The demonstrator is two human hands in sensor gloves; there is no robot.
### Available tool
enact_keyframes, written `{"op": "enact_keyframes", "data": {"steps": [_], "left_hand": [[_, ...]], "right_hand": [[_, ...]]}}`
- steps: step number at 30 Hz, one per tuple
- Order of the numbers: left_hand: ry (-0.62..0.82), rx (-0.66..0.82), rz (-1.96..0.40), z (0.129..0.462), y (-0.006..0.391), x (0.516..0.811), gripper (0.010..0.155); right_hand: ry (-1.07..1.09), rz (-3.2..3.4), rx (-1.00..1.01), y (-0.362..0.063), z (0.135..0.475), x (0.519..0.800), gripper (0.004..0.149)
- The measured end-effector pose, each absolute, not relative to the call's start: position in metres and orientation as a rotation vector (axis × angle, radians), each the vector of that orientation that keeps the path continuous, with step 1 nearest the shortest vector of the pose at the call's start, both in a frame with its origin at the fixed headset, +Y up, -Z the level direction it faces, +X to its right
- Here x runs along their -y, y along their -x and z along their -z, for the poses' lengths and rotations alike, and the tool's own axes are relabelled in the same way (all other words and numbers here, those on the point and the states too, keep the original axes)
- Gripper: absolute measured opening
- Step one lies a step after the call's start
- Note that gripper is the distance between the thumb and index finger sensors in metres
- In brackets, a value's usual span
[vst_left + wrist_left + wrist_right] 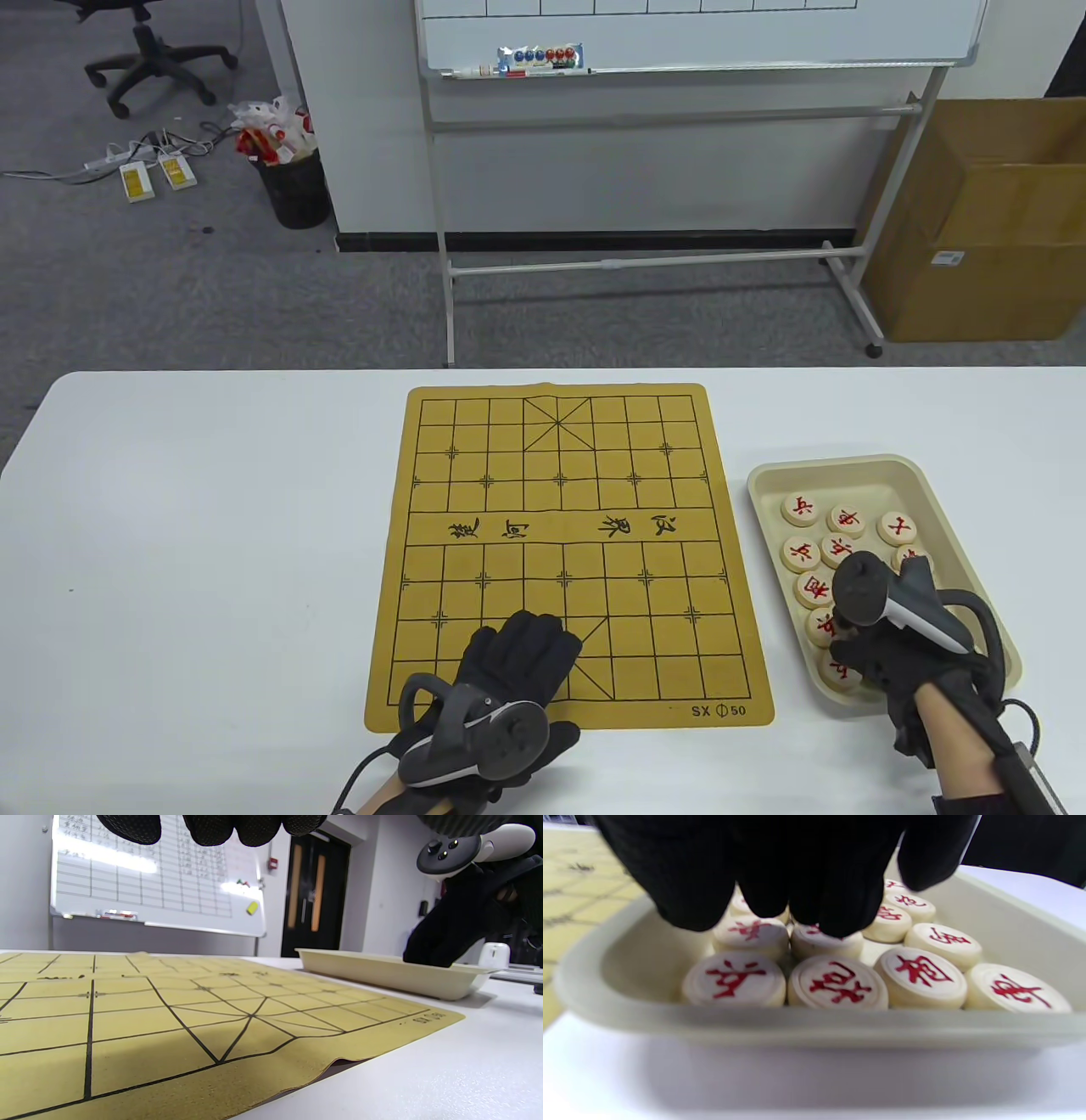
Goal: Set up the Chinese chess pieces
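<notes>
White table (212,526), office floor behind with rolling whiteboard (696,34), cardboard box (984,229), waste bin (293,182).

Chessboard mat (568,552): yellow, flat at table centre, no pieces on any point; near edge slightly lifted off the table in left wrist view.
Tray (857,471): beige, just right of the mat, holding all visible chess pieces (802,553), pale discs with red characters face up.
Left hand (517,662): flat on the mat's near edge, fingers straight and together, holding nothing.
Right hand (882,645): inside the tray, fingertips (835,921) bunched down onto a piece; firm pinch or mere touch, cannot tell.

Progress, judged: barely begun; every piece left to place.

Hidden: pieces under right hand, full count, any black set.
</notes>
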State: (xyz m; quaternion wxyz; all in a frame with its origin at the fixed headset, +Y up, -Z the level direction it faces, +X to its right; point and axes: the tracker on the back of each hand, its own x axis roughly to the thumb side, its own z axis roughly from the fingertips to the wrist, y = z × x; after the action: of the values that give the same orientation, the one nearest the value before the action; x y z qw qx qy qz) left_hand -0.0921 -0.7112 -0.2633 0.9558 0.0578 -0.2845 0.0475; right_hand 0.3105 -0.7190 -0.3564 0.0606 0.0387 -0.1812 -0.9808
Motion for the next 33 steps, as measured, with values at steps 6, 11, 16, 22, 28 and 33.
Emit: {"op": "enact_keyframes", "data": {"steps": [6,11,16,22,28,33], "left_hand": [[-0.118,0.572,-0.092,0.264,0.093,0.711,0.087],[-0.112,0.574,-0.084,0.264,0.092,0.711,0.087],[-0.112,0.572,-0.081,0.264,0.092,0.711,0.087],[-0.109,0.572,-0.076,0.264,0.092,0.712,0.087],[-0.109,0.570,-0.075,0.264,0.092,0.712,0.087],[-0.108,0.569,-0.076,0.264,0.092,0.712,0.087]], "right_hand": [[-0.163,2.867,0.607,-0.301,0.354,0.729,0.071],[-0.197,2.808,0.615,-0.297,0.354,0.733,0.073],[-0.221,2.873,0.674,-0.300,0.355,0.738,0.073],[-0.231,2.850,0.687,-0.299,0.356,0.739,0.073],[-0.225,2.874,0.626,-0.300,0.354,0.732,0.064],[-0.173,2.911,0.587,-0.297,0.350,0.722,0.057]]}}
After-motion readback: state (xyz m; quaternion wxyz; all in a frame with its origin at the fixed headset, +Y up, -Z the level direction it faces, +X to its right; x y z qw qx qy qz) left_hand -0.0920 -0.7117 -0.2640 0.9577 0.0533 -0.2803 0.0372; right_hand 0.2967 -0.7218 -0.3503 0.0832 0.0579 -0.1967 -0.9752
